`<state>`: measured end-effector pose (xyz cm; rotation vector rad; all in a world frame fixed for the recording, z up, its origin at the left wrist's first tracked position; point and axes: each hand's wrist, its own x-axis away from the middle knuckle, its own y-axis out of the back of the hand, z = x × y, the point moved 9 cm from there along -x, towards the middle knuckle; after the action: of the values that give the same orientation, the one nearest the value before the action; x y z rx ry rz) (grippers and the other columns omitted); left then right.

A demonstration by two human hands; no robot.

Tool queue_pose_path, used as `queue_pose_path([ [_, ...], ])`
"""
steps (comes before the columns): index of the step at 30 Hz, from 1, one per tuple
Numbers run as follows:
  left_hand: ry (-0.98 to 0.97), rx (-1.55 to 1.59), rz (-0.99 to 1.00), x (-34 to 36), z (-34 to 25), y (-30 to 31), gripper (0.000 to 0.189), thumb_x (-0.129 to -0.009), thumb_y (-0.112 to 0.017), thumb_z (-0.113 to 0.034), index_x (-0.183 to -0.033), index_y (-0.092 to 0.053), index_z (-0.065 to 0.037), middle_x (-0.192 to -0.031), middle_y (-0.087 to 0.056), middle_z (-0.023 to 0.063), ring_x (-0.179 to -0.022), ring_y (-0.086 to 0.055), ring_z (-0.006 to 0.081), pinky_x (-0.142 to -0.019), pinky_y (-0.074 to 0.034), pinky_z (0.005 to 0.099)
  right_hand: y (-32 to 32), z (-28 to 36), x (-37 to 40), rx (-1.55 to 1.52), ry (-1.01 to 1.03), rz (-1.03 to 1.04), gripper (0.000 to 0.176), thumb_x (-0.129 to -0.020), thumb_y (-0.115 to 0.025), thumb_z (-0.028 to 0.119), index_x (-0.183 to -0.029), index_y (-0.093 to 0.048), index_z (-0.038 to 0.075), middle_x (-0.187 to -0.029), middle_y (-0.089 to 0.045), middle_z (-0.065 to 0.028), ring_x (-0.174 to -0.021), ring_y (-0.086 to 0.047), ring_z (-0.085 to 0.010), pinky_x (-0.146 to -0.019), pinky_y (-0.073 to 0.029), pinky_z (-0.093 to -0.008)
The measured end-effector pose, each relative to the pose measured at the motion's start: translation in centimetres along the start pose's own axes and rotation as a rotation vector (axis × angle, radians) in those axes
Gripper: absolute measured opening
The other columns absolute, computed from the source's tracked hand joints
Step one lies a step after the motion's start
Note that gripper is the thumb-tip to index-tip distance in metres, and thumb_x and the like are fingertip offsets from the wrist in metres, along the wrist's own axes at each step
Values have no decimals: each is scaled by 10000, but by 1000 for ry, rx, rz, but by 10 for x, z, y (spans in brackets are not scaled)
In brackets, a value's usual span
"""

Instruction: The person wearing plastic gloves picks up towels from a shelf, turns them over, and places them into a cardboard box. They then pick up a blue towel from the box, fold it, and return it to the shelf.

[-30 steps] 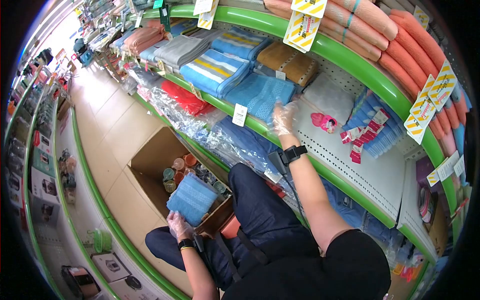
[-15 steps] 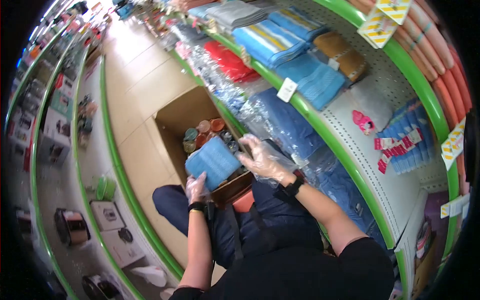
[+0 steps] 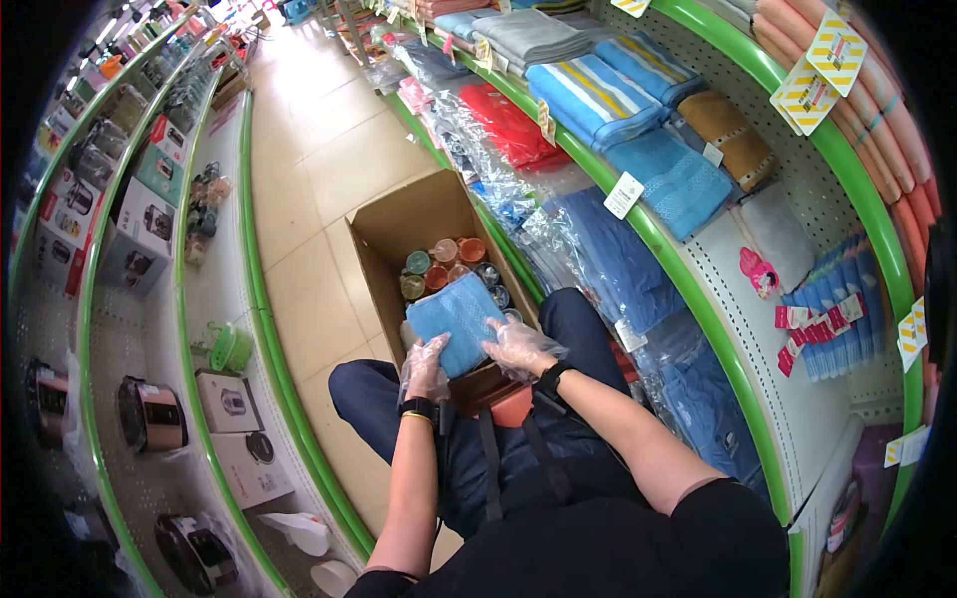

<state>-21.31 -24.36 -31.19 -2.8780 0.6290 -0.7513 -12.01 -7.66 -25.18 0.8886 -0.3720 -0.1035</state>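
Note:
A folded light blue towel is held over an open cardboard box. My left hand, in a clear plastic glove, grips its lower left edge. My right hand, gloved the same way, holds the towel's right edge, fingers on top of the cloth. Inside the box, several glass jars with red, green and dark tones show behind the towel; the towel hides the box's near part. The box stands on the floor between my legs.
On the right shelf lie a blue folded towel, striped towels, a brown towel and blue packs with pink tags. Bagged blue clothing lies lower down. The left shelf holds boxed appliances and a green basket. Tiled floor runs between.
My right hand has come down and left from beside the towel onto its right edge. The view has shifted, so the box and shelves appear farther right or left in the picture.

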Motion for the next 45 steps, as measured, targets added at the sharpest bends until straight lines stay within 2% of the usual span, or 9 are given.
queue_pose_path([
  [5, -13, 124, 172, 46, -62, -41, 521, -720, -588, -153, -1201, -439, -19, -1069, -536, 117, -952, -541, 238, -831, -451, 318, 57, -17, 14, -376, -49, -249, 658, -776, -564, 485, -1188, -444, -14, -1025, -565, -273, -999, -534, -397, -823, -442, -397],
  [7, 38, 220, 269, 88, -107, -75, 520, -694, -555, -94, -1195, -445, -9, -1058, -543, 114, -946, -543, 230, -836, -449, 319, 30, -49, 1, -500, -14, -235, 722, -764, -625, 449, -1254, -361, -11, -1147, -509, -252, -987, -552, -371, -794, -456, -397],
  [10, -16, 178, 315, 86, -98, -67, 572, -653, -574, -85, -1199, -437, 17, -1050, -558, 105, -932, -547, 219, -832, -447, 322, 30, -19, 54, -1493, -338, 354, 871, -756, -696, 272, -1362, -113, 44, -1287, -408, -159, -1080, -496, -288, -893, -403, -454],
  [13, -7, 238, 369, 97, -102, -82, 545, -660, -587, -82, -1180, -451, 9, -1038, -565, 97, -904, -556, 205, -817, -453, 317, 42, 9, 82, -1936, -92, 538, 683, -784, -658, 285, -1315, -302, 44, -1268, -444, -107, -1132, -453, -249, -993, -298, -449],
  [21, 105, 115, 307, 95, -88, -109, 384, -762, -606, -120, -1120, -503, -29, -970, -579, 50, -839, -565, 172, -746, -469, 297, 108, 3, 87, -1257, 161, 1, 415, -762, -683, 178, -1092, -550, -36, -1032, -605, -73, -929, -550, -134, -839, -431, -280],
  [27, 90, 302, 303, 59, -36, -73, 160, -833, -598, -231, -863, -505, -104, -685, -460, -10, -583, -476, 108, -572, -470, 284, 231, 27, 128, -757, 40, -290, 500, -767, -666, 103, -1197, -445, -26, -1063, -576, -79, -969, -531, -132, -881, -422, -294],
  [33, 87, 325, -114, 0, 28, 32, 193, -851, -575, -311, -820, -488, -142, -644, -424, -39, -503, -426, 87, -578, -472, 276, 333, -30, 161, -1433, 143, -746, 479, -733, -672, 151, -1135, -491, -37, -1079, -577, -113, -965, -553, -167, -851, -435, -310],
  [38, 35, 365, -30, 12, 18, 7, 179, -857, -564, -302, -897, -515, -134, -707, -454, -26, -588, -465, 102, -638, -472, 300, 350, -132, 129, -1271, -62, -1015, 252, -791, -571, 108, -991, -573, -47, -940, -606, -116, -811, -605, -198, -718, -493, -277],
  [45, 136, 369, -77, 15, 29, 10, 222, -833, -595, -262, -981, -530, -111, -775, -489, 14, -653, -481, 142, -669, -476, 326, 341, -185, 114, -1180, -129, -1109, 423, -716, -632, 125, -1048, -484, -92, -955, -557, -147, -805, -538, -234, -701, -441, -346],
])
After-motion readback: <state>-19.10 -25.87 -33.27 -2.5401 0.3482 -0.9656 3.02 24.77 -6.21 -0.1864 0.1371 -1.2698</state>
